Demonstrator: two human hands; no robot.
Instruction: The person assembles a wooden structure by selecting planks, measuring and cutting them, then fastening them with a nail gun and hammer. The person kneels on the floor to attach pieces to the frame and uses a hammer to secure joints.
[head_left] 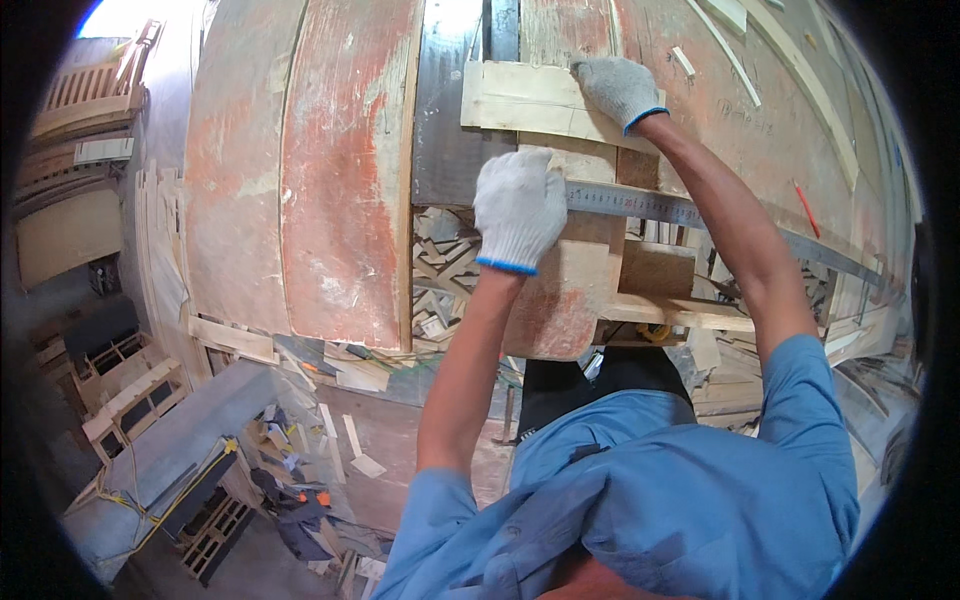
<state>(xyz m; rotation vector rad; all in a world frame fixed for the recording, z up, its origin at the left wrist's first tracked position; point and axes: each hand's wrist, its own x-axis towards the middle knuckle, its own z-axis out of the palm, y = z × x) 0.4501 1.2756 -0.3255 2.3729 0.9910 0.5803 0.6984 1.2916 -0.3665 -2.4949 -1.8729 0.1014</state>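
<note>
My left hand (520, 208), in a white knitted glove with a blue cuff, is closed at the left end of a long steel ruler (640, 202). Its palm side and what lies under its fingers are hidden. Just beyond is a pale wooden board (530, 97), lying crosswise with a pencil-like line along it. My right hand (618, 88), gloved the same way, grips the right end of this board, its fingers bent over the far edge. Below the board lies a dark metal plate (450, 140), part of the worktable.
Worn reddish tabletop planks (340, 180) spread left. A red pencil (806, 208) and thin wood strips (728, 55) lie on the right. Wood offcuts (445, 265) fill the gap below the plate. A grey bench (190, 430) with a yellow cord stands lower left.
</note>
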